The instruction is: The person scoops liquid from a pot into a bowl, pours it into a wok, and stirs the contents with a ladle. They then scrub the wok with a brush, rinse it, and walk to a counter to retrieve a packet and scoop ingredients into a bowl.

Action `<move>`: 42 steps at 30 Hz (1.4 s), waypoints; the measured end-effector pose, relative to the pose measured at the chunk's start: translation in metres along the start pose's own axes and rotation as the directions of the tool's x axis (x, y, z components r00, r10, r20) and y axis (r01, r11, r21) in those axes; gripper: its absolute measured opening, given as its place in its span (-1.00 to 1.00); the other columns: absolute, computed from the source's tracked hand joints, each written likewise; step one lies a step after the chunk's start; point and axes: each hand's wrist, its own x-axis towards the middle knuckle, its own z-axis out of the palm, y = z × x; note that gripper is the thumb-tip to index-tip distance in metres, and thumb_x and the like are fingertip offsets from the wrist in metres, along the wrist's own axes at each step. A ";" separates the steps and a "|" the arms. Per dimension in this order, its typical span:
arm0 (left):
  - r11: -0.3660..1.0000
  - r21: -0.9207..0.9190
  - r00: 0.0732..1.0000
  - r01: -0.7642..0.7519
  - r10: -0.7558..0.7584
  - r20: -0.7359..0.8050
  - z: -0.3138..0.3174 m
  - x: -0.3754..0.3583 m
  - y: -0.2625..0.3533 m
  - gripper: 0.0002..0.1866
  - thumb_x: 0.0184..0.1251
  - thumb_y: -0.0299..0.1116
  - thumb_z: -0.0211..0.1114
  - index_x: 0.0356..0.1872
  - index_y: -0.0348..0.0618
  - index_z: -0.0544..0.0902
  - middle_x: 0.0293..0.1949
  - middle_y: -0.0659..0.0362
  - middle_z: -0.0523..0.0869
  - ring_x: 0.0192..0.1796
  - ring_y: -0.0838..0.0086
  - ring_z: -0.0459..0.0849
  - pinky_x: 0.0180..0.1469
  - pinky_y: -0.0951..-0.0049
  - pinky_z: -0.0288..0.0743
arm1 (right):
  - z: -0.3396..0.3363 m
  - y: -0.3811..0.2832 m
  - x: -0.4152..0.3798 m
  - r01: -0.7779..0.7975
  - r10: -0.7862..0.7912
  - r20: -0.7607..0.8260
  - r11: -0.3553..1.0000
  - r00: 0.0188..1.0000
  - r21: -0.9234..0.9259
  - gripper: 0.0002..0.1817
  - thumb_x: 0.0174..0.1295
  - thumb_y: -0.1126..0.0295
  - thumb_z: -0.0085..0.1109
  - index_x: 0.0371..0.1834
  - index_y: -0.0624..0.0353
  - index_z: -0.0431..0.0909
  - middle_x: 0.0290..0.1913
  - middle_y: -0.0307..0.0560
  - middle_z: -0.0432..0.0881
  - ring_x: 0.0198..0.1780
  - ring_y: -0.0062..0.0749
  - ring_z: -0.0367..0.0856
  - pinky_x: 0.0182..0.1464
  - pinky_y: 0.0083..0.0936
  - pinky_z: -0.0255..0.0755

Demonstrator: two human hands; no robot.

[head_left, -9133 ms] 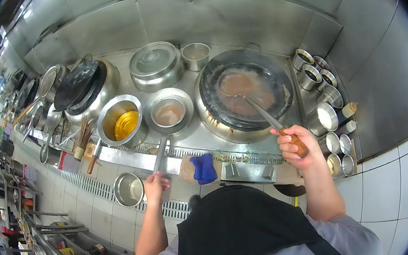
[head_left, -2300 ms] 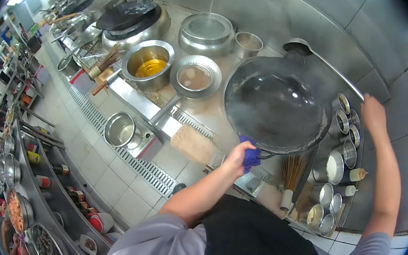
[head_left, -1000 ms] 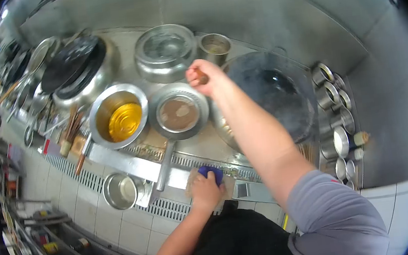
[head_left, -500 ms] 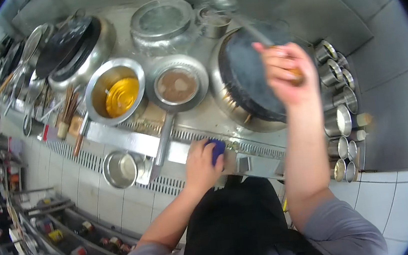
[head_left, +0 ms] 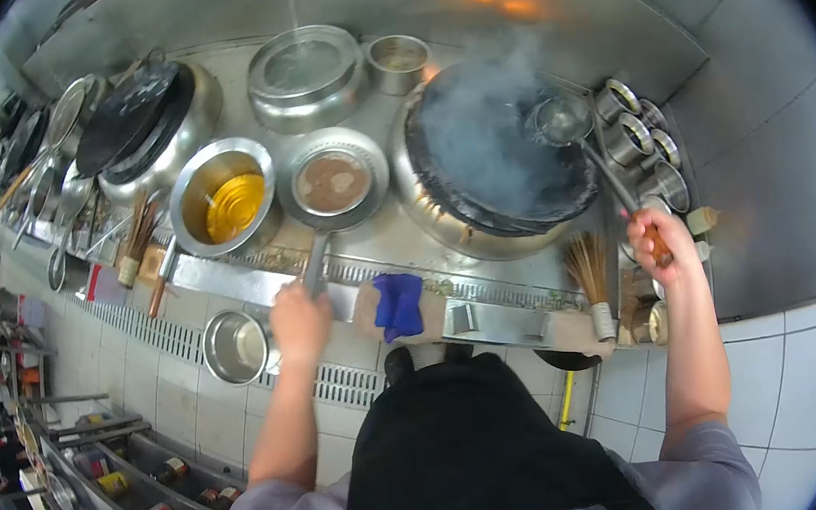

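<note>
My right hand point(head_left: 663, 244) grips the wooden handle of a metal ladle point(head_left: 562, 121), whose bowl hangs over the right side of the black wok point(head_left: 508, 158). Smoke rises from the wok, blurring its inside. Further left, my left hand point(head_left: 300, 320) is closed around the lower end of a grey handle, which belongs to a round metal strainer point(head_left: 374, 173) with something brown in its middle. A folded blue cloth point(head_left: 399, 306) lies on the front ledge, to the right of my left hand.
Left of the strainer stands a pot point(head_left: 183, 205) of yellow oil. A lidded pot point(head_left: 304, 91) and a small pot point(head_left: 398, 65) are behind. Several metal canisters point(head_left: 628, 137) line the right side. A bamboo brush point(head_left: 589, 270) leans on the front edge; a steel pot point(head_left: 235, 347) sits low at left.
My left hand has left the blue cloth and moved left onto the strainer handle. My right hand has moved right and down, bringing the ladle from the back to the wok's right side. Smoke is thicker.
</note>
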 end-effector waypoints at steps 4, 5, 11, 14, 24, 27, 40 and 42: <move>0.972 -0.088 0.962 0.217 -0.197 0.189 0.012 -0.004 -0.011 -0.44 0.31 -0.14 0.19 0.16 -0.42 0.44 -0.08 -0.27 0.63 0.02 -0.13 0.61 0.05 0.05 0.49 | -0.032 0.013 -0.052 0.027 -0.036 -0.040 0.979 0.999 -0.202 -0.75 0.12 0.44 0.01 -0.12 0.21 0.44 -0.58 -0.28 0.42 -0.74 -0.66 0.24 -0.80 -0.70 0.05; 0.938 -0.210 0.946 0.276 -0.226 0.232 0.018 -0.003 -0.011 -0.43 0.33 -0.13 0.17 0.17 -0.44 0.42 -0.08 -0.32 0.63 0.02 -0.17 0.60 0.06 0.04 0.48 | -0.038 0.018 -0.060 0.024 -0.037 -0.047 0.968 0.998 -0.251 -0.75 0.11 0.45 0.01 -0.11 0.21 0.44 -0.58 -0.27 0.41 -0.75 -0.66 0.23 -0.80 -0.69 0.04; 0.906 -0.246 0.936 0.345 -0.313 0.162 0.064 -0.003 0.014 -0.52 0.38 -0.16 0.09 0.08 -0.43 0.45 -0.19 -0.36 0.65 -0.08 -0.23 0.63 -0.01 -0.03 0.49 | -0.049 0.050 -0.043 -0.120 0.123 0.206 0.992 0.971 -0.023 -0.57 0.09 0.45 0.05 0.09 0.26 0.40 -0.59 -0.24 0.39 -0.74 -0.58 0.31 -0.80 -0.61 0.08; 0.879 -0.210 0.901 0.429 -0.400 0.167 0.064 0.003 0.024 -0.53 0.39 -0.15 0.08 0.06 -0.42 0.46 -0.19 -0.35 0.65 -0.08 -0.22 0.63 -0.02 -0.03 0.50 | -0.014 0.067 -0.004 0.028 0.014 0.118 0.939 0.993 -0.343 -0.57 0.11 0.47 0.02 0.10 0.30 0.41 -0.60 -0.23 0.38 -0.72 -0.56 0.35 -0.79 -0.56 0.11; 0.857 -0.290 0.896 0.426 -0.445 -0.001 0.027 -0.040 -0.008 -0.29 0.30 0.04 0.19 0.31 -0.29 0.34 -0.01 -0.23 0.64 0.02 -0.06 0.64 0.09 0.14 0.49 | 0.187 -0.004 0.092 0.461 -0.243 0.507 0.809 0.827 -0.364 -0.89 0.18 0.44 0.00 -0.49 0.12 0.39 -0.66 -0.25 0.40 -0.76 -0.51 0.36 -0.74 -0.54 0.24; 0.764 -0.378 0.824 0.523 -0.567 -0.006 -0.001 -0.088 0.004 -0.40 0.31 -0.10 0.24 0.25 -0.29 0.41 0.03 -0.22 0.61 0.04 0.00 0.63 0.07 0.17 0.50 | 0.287 -0.004 0.160 0.479 -0.216 0.550 0.784 0.807 -0.395 -0.85 0.09 0.45 0.06 -0.60 0.16 0.39 -0.68 -0.20 0.43 -0.77 -0.51 0.36 -0.78 -0.54 0.19; 0.623 0.039 0.597 0.781 -0.763 0.248 0.041 -0.312 -0.046 -0.52 0.22 -0.15 0.28 0.10 -0.22 0.53 -0.18 -0.04 0.72 -0.05 0.06 0.67 -0.02 0.14 0.52 | 0.388 0.033 0.227 -0.472 0.142 0.800 0.861 0.583 0.190 -0.81 0.01 0.49 0.02 -0.36 0.42 0.33 -0.60 -0.23 0.41 -0.63 -0.58 0.40 -0.62 -0.62 0.22; 0.660 0.076 0.612 0.748 -0.729 0.306 0.037 -0.302 -0.059 -0.55 0.24 -0.15 0.23 0.08 -0.21 0.53 -0.11 -0.06 0.69 -0.06 0.09 0.68 0.01 0.14 0.53 | 0.373 0.029 0.204 -0.509 0.103 0.824 0.826 0.557 0.241 -0.77 0.02 0.50 0.03 -0.30 0.44 0.33 -0.59 -0.23 0.41 -0.63 -0.57 0.43 -0.64 -0.64 0.23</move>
